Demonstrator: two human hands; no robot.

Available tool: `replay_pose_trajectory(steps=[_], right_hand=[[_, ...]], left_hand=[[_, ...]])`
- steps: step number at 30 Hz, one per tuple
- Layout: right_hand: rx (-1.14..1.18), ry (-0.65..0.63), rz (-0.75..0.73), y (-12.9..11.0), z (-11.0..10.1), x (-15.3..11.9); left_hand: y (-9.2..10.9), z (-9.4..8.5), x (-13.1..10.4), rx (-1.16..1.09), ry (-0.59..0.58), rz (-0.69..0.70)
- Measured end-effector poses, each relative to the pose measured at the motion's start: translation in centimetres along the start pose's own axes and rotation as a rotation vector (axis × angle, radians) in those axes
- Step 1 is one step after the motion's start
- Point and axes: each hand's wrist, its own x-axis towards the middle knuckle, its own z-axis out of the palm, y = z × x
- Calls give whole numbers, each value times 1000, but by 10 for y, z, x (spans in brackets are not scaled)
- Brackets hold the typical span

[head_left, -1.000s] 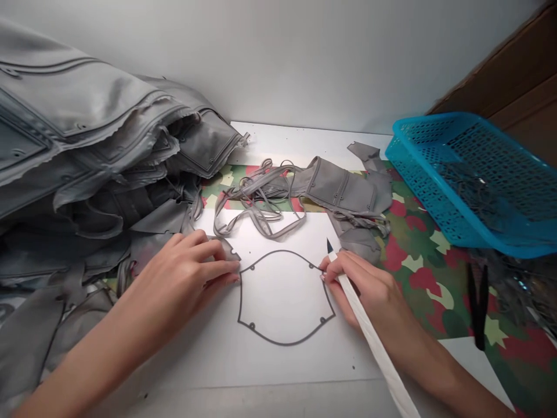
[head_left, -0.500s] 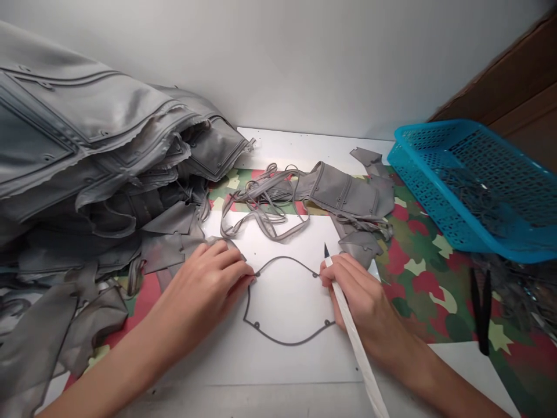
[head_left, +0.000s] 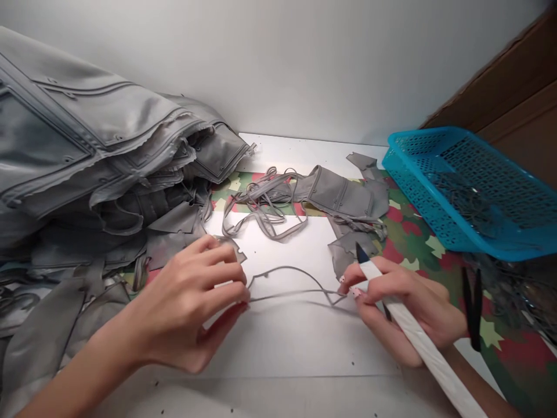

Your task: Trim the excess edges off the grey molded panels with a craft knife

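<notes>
Pinching one end of a thin gray loop [head_left: 304,291], the left hand [head_left: 195,302] sits at 9 o'clock with its thumb and fingertips drawn in narrow. The right hand [head_left: 404,313] is at 3 o'clock, fingertips on the other end while that same hand holds a knife [head_left: 426,348] with a white-wrapped handle, so I'd guess it's just tucked in there to save putting it down. Blade points to about 11, away from the person, which looks handy for leaving the fingertips usable. The loop is floppy, so a hand at each end probably stops it folding up on itself, though it's already crossing over near the right fingers. It's over a white sheet [head_left: 278,348], which makes skinny gray stuff way easier to see. Black tweezers [head_left: 474,313] lie past the right hand at 3, seemingly within easy reach. Further out at 12 there's a tangle of gray strips [head_left: 270,226], with a flat gray piece [head_left: 342,194] at 1, both probably parked off the work spot. The blue basket [head_left: 418,200] at 2 has dark stringy bits inside, its sides likely stopping them wandering. Big gray pile [head_left: 130,116] slumps at 10, seemingly off to the side for elbow room.
</notes>
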Motion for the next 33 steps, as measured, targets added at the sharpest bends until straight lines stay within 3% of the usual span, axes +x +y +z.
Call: replay_pose_trajectory(steps=[2,7,11,16,22,29,33], right_hand=[[22,11,6,0,0,1],[96,101,83,1,4,2],[87,-39,155,6,13,-2],[-134,-228,31,10,23,-4],[-182,-367,93,8,23,-3],[29,-467,100,-1,9,1],[117,-533,184,-5,2,0]], left_hand=[[-1,-2,1,-71,-104,-42],[-12,1,1,161,-33,-105],[-19,8,1,308,-88,-104],[-16,20,1,224,-200,-98],[-14,31,0,203,-197,-101],[-15,32,1,213,-187,-93],[-15,31,0,218,-189,-94]])
